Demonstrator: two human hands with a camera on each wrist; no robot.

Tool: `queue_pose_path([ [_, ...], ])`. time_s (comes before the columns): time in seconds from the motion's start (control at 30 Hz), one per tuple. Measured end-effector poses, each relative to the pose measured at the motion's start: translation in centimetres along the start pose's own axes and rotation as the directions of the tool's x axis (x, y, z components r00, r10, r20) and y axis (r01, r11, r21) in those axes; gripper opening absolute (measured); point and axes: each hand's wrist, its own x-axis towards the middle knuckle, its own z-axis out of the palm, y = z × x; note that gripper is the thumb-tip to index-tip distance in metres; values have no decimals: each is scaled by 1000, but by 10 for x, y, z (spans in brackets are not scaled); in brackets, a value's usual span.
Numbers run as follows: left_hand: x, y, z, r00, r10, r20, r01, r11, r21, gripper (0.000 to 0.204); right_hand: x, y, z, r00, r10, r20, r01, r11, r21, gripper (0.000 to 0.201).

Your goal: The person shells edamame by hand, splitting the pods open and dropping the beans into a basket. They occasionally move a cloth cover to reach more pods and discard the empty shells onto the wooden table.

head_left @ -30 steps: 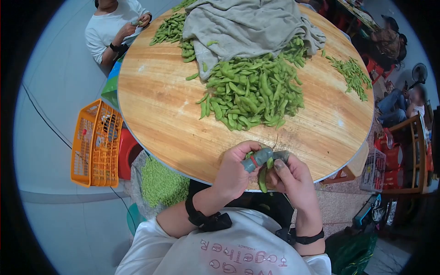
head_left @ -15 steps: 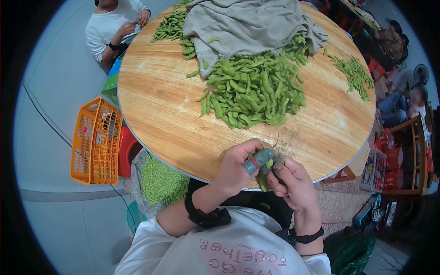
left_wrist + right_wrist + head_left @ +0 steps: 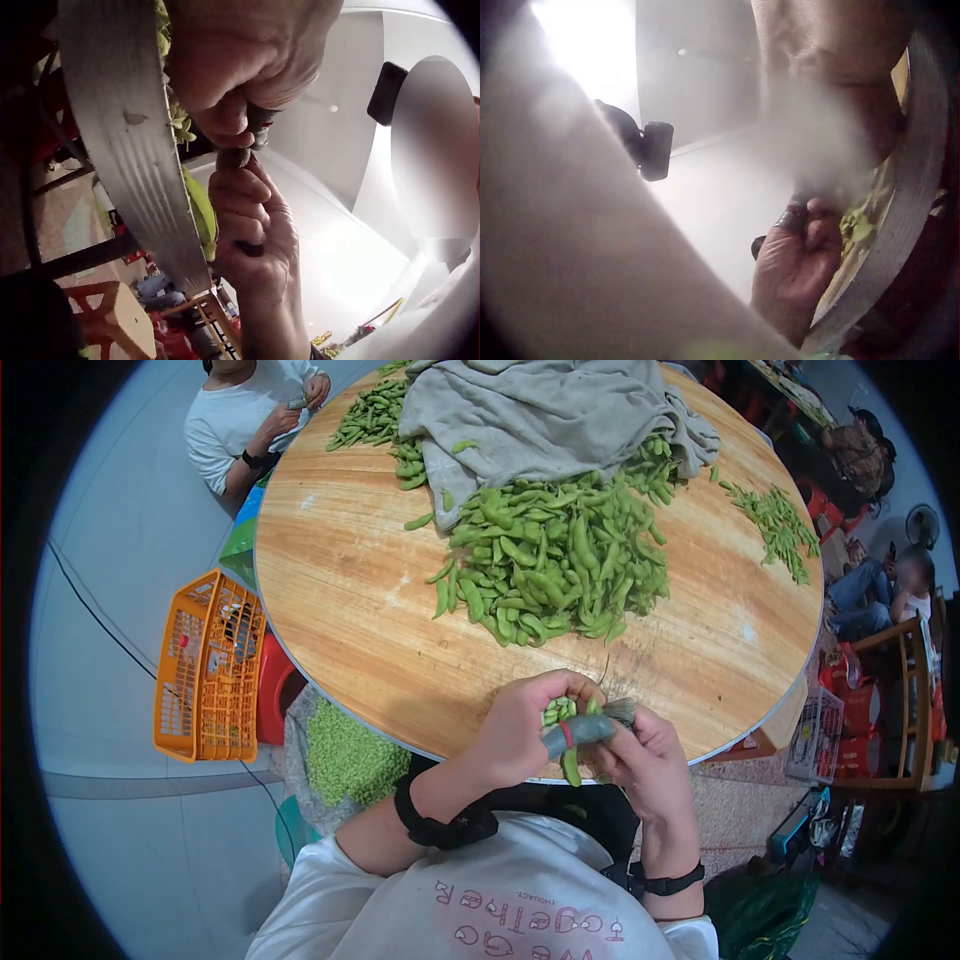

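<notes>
Over the near table edge in the head view, the left hand (image 3: 510, 732) curls round several loose green beans (image 3: 557, 710). Its thumb wears a grey-green cover (image 3: 582, 731) with a red band. The right hand (image 3: 652, 762) meets that thumb tip, fingers bent, a dark covering (image 3: 621, 710) on one fingertip. A green pod (image 3: 571, 766) sticks out below the thumb cover, at the right hand's fingers. In the left wrist view, the pod (image 3: 200, 210) shows beside the right hand (image 3: 251, 225). Blur hides much of the contact in the right wrist view, above the left hand (image 3: 795, 274).
A large pod heap (image 3: 560, 560) lies mid-table, partly under a grey cloth (image 3: 540, 420). Smaller piles lie left and right (image 3: 775, 525). Below the table's left edge are a bag of shelled beans (image 3: 350, 755) and an orange basket (image 3: 205, 670). Another person (image 3: 250, 420) is at the upper left.
The left hand has rolled, bringing the beans in its palm into view, and its covered thumb has moved right and down against the right fingers. The right hand has shifted slightly down.
</notes>
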Motion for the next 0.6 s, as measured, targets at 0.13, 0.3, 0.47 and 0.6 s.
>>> queue_pose_path([
  [0.13,2,3,-5,1000,22,18,-22,1000,-1,29,2,-3,-4,996,2,91,-14,991,134,15],
  [0.3,4,7,-3,998,58,11,-58,995,82,43,14,-15,-5,949,-306,-71,276,921,-274,18],
  [0.47,3,6,3,980,200,-15,-195,965,177,44,22,-6,-4,950,-311,23,308,922,-234,25],
  [0.6,5,1,-2,980,199,19,-199,976,91,43,21,-1,8,957,-284,-55,282,958,-53,23],
])
